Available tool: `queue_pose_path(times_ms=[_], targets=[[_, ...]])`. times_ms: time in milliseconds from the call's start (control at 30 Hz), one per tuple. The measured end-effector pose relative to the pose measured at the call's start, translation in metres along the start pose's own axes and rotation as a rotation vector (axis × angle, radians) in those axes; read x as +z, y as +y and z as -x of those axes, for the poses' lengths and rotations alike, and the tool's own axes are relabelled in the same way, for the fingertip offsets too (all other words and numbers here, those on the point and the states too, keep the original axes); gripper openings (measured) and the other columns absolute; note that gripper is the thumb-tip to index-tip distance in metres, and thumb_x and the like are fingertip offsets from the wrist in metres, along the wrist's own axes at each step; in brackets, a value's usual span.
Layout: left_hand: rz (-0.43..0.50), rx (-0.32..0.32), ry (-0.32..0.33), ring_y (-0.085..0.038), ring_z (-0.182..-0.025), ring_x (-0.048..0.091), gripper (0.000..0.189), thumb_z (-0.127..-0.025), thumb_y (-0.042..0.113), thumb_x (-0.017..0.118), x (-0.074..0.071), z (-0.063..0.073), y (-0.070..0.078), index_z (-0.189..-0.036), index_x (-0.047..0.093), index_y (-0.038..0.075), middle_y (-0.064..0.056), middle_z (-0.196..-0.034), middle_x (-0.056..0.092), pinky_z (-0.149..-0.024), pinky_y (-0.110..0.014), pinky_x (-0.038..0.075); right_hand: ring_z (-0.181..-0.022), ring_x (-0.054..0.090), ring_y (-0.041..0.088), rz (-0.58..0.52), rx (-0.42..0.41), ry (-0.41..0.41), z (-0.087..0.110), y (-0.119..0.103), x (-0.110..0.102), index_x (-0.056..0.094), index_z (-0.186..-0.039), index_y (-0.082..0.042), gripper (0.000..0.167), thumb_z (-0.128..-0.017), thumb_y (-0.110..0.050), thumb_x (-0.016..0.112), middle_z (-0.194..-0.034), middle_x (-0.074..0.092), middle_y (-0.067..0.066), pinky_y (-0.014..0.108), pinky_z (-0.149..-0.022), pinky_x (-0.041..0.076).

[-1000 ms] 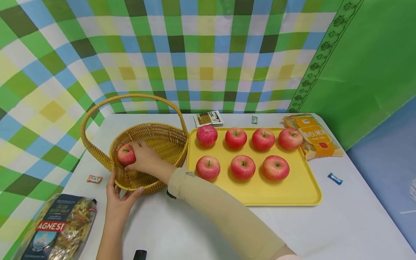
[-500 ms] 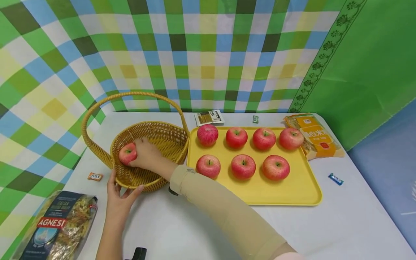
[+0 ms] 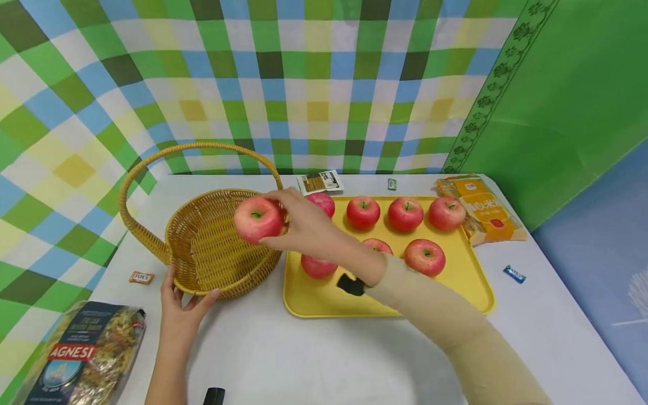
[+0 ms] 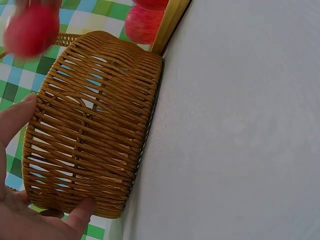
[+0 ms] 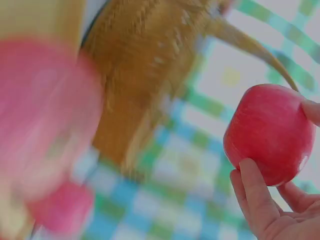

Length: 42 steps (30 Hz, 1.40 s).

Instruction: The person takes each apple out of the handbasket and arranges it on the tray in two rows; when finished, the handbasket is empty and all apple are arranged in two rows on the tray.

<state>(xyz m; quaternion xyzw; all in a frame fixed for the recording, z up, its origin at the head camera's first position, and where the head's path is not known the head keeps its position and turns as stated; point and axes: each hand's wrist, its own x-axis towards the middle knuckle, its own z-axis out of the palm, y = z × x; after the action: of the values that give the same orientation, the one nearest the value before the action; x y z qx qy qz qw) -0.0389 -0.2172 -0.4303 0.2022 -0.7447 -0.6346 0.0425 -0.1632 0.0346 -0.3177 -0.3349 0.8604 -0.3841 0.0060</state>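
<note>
A red apple (image 3: 257,219) is held by my right hand (image 3: 309,230), raised over the right rim of the wicker basket (image 3: 215,244). In the right wrist view, fingers and thumb grip this apple (image 5: 270,132) from its sides. No other apple shows inside the basket. My left hand (image 3: 184,318) holds the basket's near left edge. The left wrist view has the thumb and fingers spread along the woven side (image 4: 90,135). Several apples (image 3: 363,212) stand in two rows on the yellow tray (image 3: 324,306), some partly hidden by my right arm.
A pasta bag (image 3: 83,354) lies at the front left, near an orange candy (image 3: 141,277). An orange snack bag (image 3: 483,208) touches the tray's back right corner. Behind the tray lie a flat packet (image 3: 320,182) and a green candy (image 3: 392,184). A blue candy (image 3: 514,274) is at right.
My right hand has lifted the apple out of the basket and carried it right, toward the tray. My left hand stays on the basket's edge.
</note>
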Motion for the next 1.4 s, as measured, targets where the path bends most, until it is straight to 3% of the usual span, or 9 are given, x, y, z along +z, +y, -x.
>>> queue_pose_path(times_ms=[133, 300, 433, 533, 633, 700, 1167, 1300, 1400], targets=[[0.007, -0.014, -0.015, -0.043, -0.139, 0.023, 0.109, -0.085, 0.023, 0.076, -0.001, 0.001, -0.002, -0.151, -0.008, 0.043, -0.005, -0.16, -0.008, -0.076, -0.002, 0.043, -0.101, 0.057, 0.021, -0.062, 0.109, 0.17, 0.069, 0.03, -0.067, 0.046, -0.138, -0.01, 0.074, -0.076, -0.025, 0.084, -0.125, 0.048, 0.006, 0.029, -0.077, 0.056], [0.031, -0.022, -0.018, -0.043, -0.139, 0.023, 0.11, -0.085, 0.02, 0.076, -0.005, 0.0, 0.0, -0.151, -0.008, 0.043, -0.005, -0.16, -0.008, -0.076, -0.003, 0.044, -0.107, 0.055, 0.036, 0.028, 0.415, 0.347, 0.157, 0.082, -0.13, 0.04, -0.142, -0.005, 0.077, -0.08, -0.026, 0.08, -0.129, 0.046, 0.017, 0.014, -0.072, 0.052], [0.055, -0.032, 0.003, -0.043, -0.139, 0.023, 0.111, -0.084, 0.017, 0.076, -0.007, 0.001, 0.002, -0.151, -0.008, 0.043, -0.005, -0.16, -0.007, -0.076, -0.003, 0.044, -0.11, 0.05, 0.045, 0.134, 0.604, 0.39, 0.212, 0.126, -0.151, 0.034, -0.143, 0.004, 0.081, -0.084, -0.032, 0.076, -0.132, 0.044, 0.028, 0.009, -0.062, 0.046], [0.046, -0.034, 0.023, -0.043, -0.139, 0.023, 0.111, -0.083, 0.018, 0.077, -0.008, 0.003, 0.004, -0.152, -0.007, 0.042, -0.005, -0.16, -0.006, -0.077, -0.003, 0.044, -0.109, 0.047, 0.048, 0.181, 0.714, 0.357, 0.238, 0.152, -0.15, 0.032, -0.141, 0.01, 0.084, -0.085, -0.037, 0.073, -0.131, 0.041, 0.033, 0.026, -0.066, 0.055], [0.049, -0.027, 0.031, -0.042, -0.139, 0.022, 0.11, -0.083, 0.017, 0.077, -0.007, 0.004, 0.005, -0.152, -0.006, 0.041, -0.005, -0.16, -0.006, -0.078, -0.004, 0.044, -0.108, 0.045, 0.05, 0.181, 0.791, 0.309, 0.251, 0.168, -0.143, 0.029, -0.14, 0.014, 0.087, -0.086, -0.04, 0.071, -0.131, 0.038, 0.036, 0.048, -0.075, 0.057], [0.057, -0.019, 0.031, -0.042, -0.139, 0.022, 0.11, -0.083, 0.016, 0.077, -0.006, 0.003, 0.005, -0.152, -0.005, 0.04, -0.004, -0.16, -0.006, -0.079, -0.004, 0.043, -0.109, 0.044, 0.05, 0.171, 0.823, 0.291, 0.255, 0.173, -0.138, 0.028, -0.14, 0.014, 0.089, -0.086, -0.042, 0.071, -0.132, 0.036, 0.037, 0.056, -0.081, 0.053], [0.083, -0.004, 0.025, -0.041, -0.139, 0.024, 0.108, -0.084, 0.013, 0.076, -0.004, 0.004, 0.004, -0.153, -0.003, 0.04, -0.005, -0.16, -0.003, -0.08, -0.004, 0.044, -0.113, 0.041, 0.051, 0.172, 0.846, 0.21, 0.255, 0.171, -0.13, 0.025, -0.143, 0.013, 0.097, -0.084, -0.051, 0.069, -0.136, 0.032, 0.037, 0.06, -0.086, 0.049], [0.078, -0.005, 0.02, -0.041, -0.139, 0.024, 0.108, -0.084, 0.013, 0.075, -0.004, 0.004, 0.006, -0.153, -0.004, 0.04, -0.006, -0.16, -0.002, -0.081, -0.005, 0.043, -0.116, 0.039, 0.053, 0.243, 0.823, 0.203, 0.253, 0.158, -0.135, 0.021, -0.146, 0.01, 0.101, -0.084, -0.055, 0.067, -0.138, 0.03, 0.038, 0.065, -0.084, 0.046], [0.037, -0.013, 0.011, -0.039, -0.141, 0.021, 0.108, -0.085, 0.017, 0.075, -0.006, 0.005, 0.008, -0.153, -0.006, 0.039, -0.004, -0.16, -0.006, -0.094, -0.016, 0.043, -0.116, 0.038, 0.054, 0.28, 0.776, 0.252, 0.247, 0.141, -0.138, 0.02, -0.149, 0.006, 0.099, -0.085, -0.054, 0.066, -0.138, 0.03, 0.037, 0.068, -0.083, 0.043]])
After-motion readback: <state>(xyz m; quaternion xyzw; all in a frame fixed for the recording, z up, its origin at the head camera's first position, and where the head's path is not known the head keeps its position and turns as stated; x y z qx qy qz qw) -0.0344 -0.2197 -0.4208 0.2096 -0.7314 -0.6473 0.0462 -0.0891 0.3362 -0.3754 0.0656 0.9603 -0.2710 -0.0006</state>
